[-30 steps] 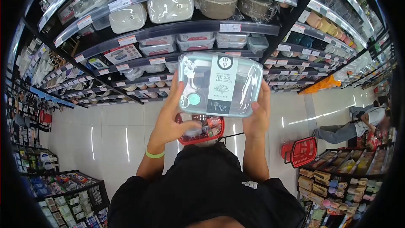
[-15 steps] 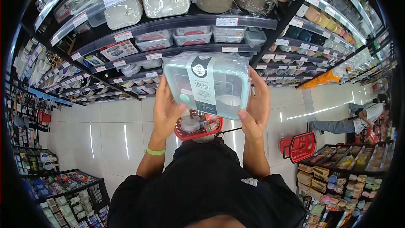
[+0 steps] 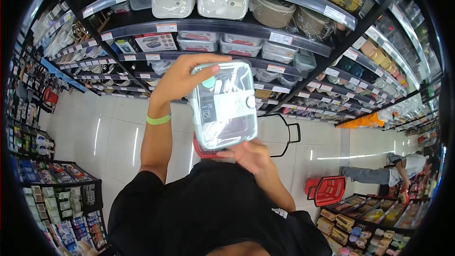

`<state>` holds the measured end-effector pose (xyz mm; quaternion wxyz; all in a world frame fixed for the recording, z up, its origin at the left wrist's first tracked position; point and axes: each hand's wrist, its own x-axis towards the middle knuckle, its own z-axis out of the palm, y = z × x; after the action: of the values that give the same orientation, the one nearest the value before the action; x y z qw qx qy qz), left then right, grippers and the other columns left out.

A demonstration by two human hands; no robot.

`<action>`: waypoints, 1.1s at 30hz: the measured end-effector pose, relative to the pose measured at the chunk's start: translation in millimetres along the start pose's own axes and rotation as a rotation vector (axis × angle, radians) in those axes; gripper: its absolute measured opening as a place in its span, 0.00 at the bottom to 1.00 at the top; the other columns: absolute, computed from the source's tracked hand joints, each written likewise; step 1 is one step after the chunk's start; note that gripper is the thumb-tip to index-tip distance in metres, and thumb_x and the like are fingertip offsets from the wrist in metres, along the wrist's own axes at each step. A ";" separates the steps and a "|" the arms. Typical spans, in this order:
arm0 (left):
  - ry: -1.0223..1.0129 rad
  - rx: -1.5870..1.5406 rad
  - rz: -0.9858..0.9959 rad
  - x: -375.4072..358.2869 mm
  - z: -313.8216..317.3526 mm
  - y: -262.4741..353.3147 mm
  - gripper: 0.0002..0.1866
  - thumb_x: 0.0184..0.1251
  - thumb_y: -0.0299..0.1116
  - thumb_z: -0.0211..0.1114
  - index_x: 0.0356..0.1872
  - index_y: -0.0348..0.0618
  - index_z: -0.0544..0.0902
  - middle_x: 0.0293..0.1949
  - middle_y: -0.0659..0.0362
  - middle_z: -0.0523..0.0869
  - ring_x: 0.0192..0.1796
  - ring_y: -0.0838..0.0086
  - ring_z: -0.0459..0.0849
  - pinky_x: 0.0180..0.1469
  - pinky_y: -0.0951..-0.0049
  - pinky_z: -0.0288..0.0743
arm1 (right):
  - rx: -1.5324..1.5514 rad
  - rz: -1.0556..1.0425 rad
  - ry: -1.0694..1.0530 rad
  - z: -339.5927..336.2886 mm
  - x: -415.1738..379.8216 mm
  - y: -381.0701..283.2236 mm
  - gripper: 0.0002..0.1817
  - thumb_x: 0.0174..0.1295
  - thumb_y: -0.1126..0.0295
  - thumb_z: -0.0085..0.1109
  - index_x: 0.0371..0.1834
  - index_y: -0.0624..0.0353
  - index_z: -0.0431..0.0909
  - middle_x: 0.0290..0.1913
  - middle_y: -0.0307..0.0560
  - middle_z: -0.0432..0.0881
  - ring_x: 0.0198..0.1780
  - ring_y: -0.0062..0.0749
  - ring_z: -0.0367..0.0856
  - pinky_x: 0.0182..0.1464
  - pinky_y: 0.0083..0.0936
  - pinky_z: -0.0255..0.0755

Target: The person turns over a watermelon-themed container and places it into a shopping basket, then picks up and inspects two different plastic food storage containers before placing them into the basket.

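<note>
A wrapped lunch box (image 3: pixel 227 135) with a clear lid, pale green rim and paper band is held up before me, its long side upright. My left hand (image 3: pixel 187 78) grips its upper left corner, thumb on the lid and fingers over the top edge. A yellow-green band circles that wrist. My right hand (image 3: pixel 253 156) is at the box's lower edge, fingers apart and pointing left; whether they bear any weight cannot be made out. Glare on the wrapping hides part of the band.
Shelves (image 3: pixel 189 26) of food containers with price labels run across the front. Below the box is a red basket (image 3: pixel 201 148), partly hidden, with a black handle (image 3: pixel 298 132). Another red basket (image 3: pixel 330 190) is at right, near a person (image 3: pixel 403 170). Display racks (image 3: pixel 61 185) stand at left.
The lunch box has been turned from lying wide to standing long side up. My left hand moved to its upper left corner, my right hand down to its lower edge. The view shifted.
</note>
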<state>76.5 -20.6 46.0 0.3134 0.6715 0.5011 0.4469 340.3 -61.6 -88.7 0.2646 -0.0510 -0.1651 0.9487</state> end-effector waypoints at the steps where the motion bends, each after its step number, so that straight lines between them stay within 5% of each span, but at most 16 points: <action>1: -0.066 0.038 0.016 2.0 0.1 -0.9 0.16 0.74 0.33 0.61 0.57 0.38 0.85 0.55 0.54 0.88 0.56 0.72 0.84 0.61 0.71 0.73 | 0.049 0.049 0.025 1.9 0.8 6.2 0.35 0.63 0.74 0.63 0.73 0.65 0.61 0.68 0.59 0.73 0.67 0.55 0.75 0.66 0.51 0.73; 12: -0.089 -0.020 -0.079 4.3 19.7 -26.5 0.18 0.74 0.34 0.62 0.59 0.38 0.84 0.56 0.54 0.87 0.57 0.73 0.83 0.62 0.72 0.72 | 0.067 0.039 0.120 -34.8 6.6 8.6 0.32 0.60 0.75 0.67 0.69 0.63 0.66 0.63 0.56 0.77 0.62 0.48 0.78 0.59 0.43 0.77; 18: 0.077 -0.280 -0.239 -15.8 87.2 -131.6 0.24 0.72 0.30 0.65 0.68 0.38 0.76 0.64 0.57 0.82 0.62 0.74 0.79 0.65 0.72 0.71 | -0.080 -0.058 0.396 -142.6 10.8 5.1 0.32 0.70 0.56 0.59 0.71 0.60 0.63 0.64 0.51 0.77 0.60 0.43 0.78 0.57 0.42 0.74; 22: 0.083 -0.352 -0.564 -91.1 164.2 -259.0 0.26 0.70 0.31 0.67 0.67 0.37 0.76 0.62 0.56 0.82 0.62 0.73 0.78 0.64 0.71 0.71 | -0.232 0.097 0.793 -208.5 -6.5 23.3 0.32 0.73 0.42 0.50 0.69 0.55 0.68 0.64 0.47 0.77 0.59 0.36 0.78 0.62 0.37 0.68; 24: 0.027 -0.358 -0.751 -138.0 196.9 -297.4 0.27 0.69 0.31 0.68 0.68 0.37 0.75 0.61 0.55 0.82 0.62 0.73 0.78 0.64 0.71 0.71 | -0.317 0.382 0.912 -247.7 -31.4 41.9 0.33 0.73 0.40 0.49 0.68 0.55 0.70 0.61 0.46 0.80 0.57 0.34 0.78 0.62 0.34 0.68; 26: -0.010 -0.441 -0.949 -184.2 229.2 -326.4 0.28 0.69 0.31 0.68 0.69 0.37 0.74 0.60 0.54 0.83 0.61 0.71 0.79 0.63 0.70 0.72 | -0.302 0.500 0.954 -291.7 -60.7 70.4 0.34 0.72 0.38 0.47 0.66 0.54 0.72 0.57 0.44 0.82 0.56 0.33 0.79 0.62 0.34 0.68; 28: 0.052 -0.494 -1.052 -228.3 264.6 -366.6 0.29 0.69 0.30 0.68 0.69 0.37 0.72 0.59 0.54 0.83 0.60 0.70 0.80 0.62 0.70 0.73 | -0.324 0.673 0.934 -335.0 -81.7 94.3 0.33 0.73 0.40 0.46 0.70 0.53 0.70 0.64 0.42 0.78 0.63 0.31 0.76 0.66 0.37 0.63; 33: 0.057 -0.610 -1.345 -283.7 301.8 -423.7 0.29 0.69 0.34 0.68 0.70 0.38 0.72 0.60 0.55 0.82 0.60 0.71 0.81 0.60 0.67 0.76 | -0.450 0.884 0.971 -433.3 -103.0 144.8 0.38 0.70 0.35 0.49 0.66 0.58 0.73 0.61 0.46 0.80 0.61 0.35 0.78 0.62 0.38 0.71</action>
<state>158.2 -155.2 -525.2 0.6794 0.0902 0.6658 0.2948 437.8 -107.6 -544.5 -0.1196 -0.5858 -0.1845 0.7800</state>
